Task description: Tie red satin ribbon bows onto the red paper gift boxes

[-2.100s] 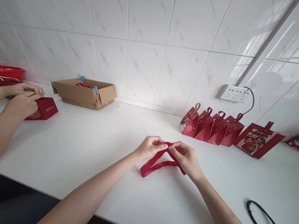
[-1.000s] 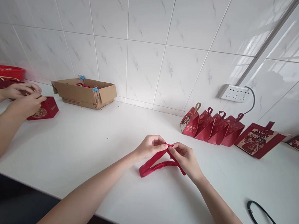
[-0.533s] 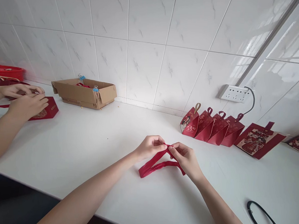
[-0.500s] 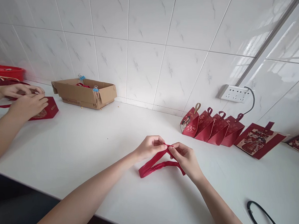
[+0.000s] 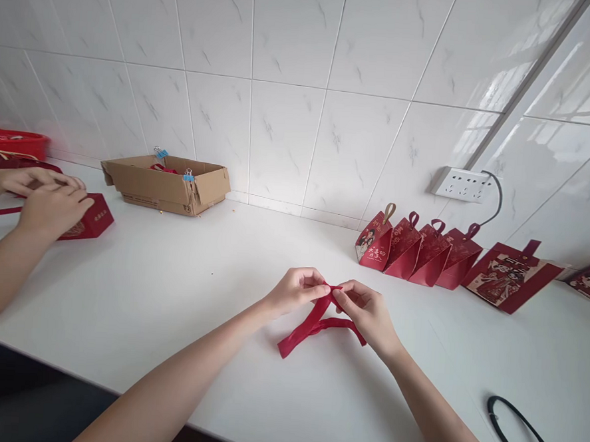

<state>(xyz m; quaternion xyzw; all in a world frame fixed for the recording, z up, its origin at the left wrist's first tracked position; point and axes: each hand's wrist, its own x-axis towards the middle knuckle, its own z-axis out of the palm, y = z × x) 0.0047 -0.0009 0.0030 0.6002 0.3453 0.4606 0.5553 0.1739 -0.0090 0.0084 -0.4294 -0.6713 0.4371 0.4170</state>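
Note:
A red ribbon [image 5: 302, 329] is pinched between the fingertips of both my hands, a little above the white table. My left hand [image 5: 299, 290] grips it between thumb and fingers, and my right hand [image 5: 364, 309] pinches it right beside, thumb on top. From the pinch, one flat length slants down to the left, and a twisted length runs right beneath it, ending under my right hand. The part between my fingertips is mostly hidden.
Several red gift boxes [image 5: 398, 247] with loop handles and a larger red box [image 5: 509, 277] stand along the tiled wall. A cardboard box [image 5: 157, 189] sits at back left. A co-worker's hands [image 5: 51, 203] hold a red box. A black ring [image 5: 518, 435] lies front right.
The ribbon's left loop has dropped slightly and narrowed into a slanting tail; my hands stay in place. The co-worker's hands and red box have shifted slightly.

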